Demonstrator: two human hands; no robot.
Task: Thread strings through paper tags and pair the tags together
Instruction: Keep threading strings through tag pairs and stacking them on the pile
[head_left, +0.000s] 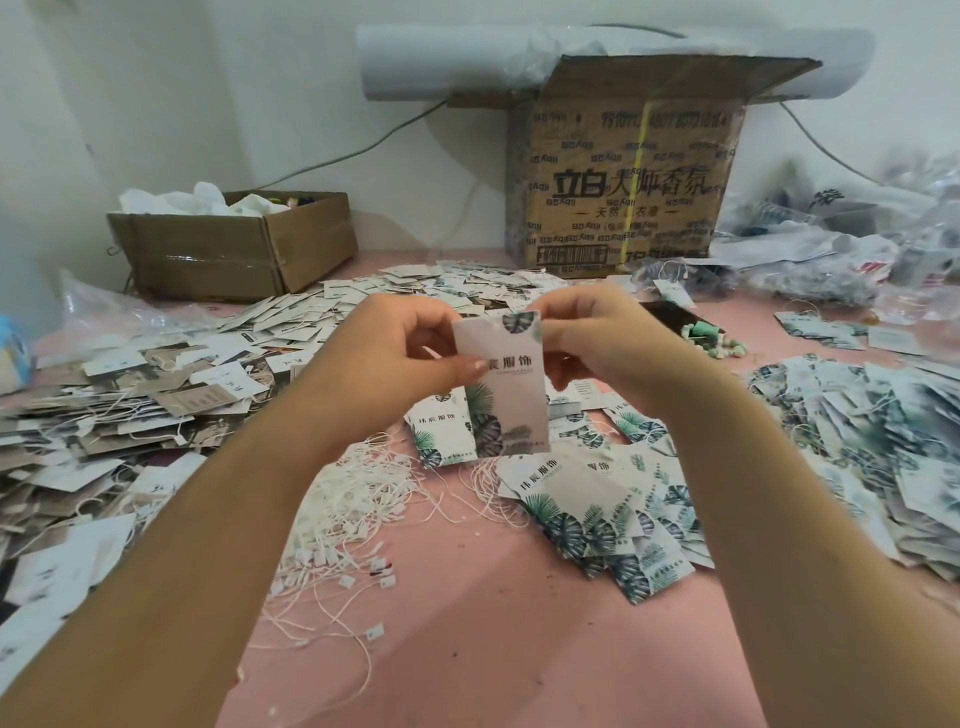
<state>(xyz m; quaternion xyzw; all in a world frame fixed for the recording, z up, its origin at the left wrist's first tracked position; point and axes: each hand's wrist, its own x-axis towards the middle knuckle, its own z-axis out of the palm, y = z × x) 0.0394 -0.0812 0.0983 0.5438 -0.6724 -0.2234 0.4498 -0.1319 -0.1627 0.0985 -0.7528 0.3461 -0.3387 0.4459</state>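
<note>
- Since tag (511, 410) is thin printed card, expect it v. light and semi-stiff: it'll bend or crease if squeezed, and the glossy face is prob a bit slick.
- Best hold: pinch by the edges, or flat on the face w/ a thumb pad. Keep the top end free for threading; the hole is too small to make out.
- Thin, limp strings (353, 519) look tangle-prone. They're heaped on table (467, 649) below the hands, so take one by its end, not mid-loop.
- Tag position: upright in the air, approx centre of view, above table, btwn both hands, print facing the person.
- L hand (384, 353): fingers curled behind tag, thumb pressed on the front face near its left edge, so clamped on tag at mid-height.
- R hand (602, 343): fingers bunched tight at tag's top right corner, pinching there. Can't tell if a string is also in that pinch.
- Forearms reach in from the bottom corners w/ wrists raised. Hands are close but apart, tag bridging them.
- Loose leaf tags (597, 509) lie on table just below and to the right.
- Left pile (130, 395) of other tags has strings among them.
</note>
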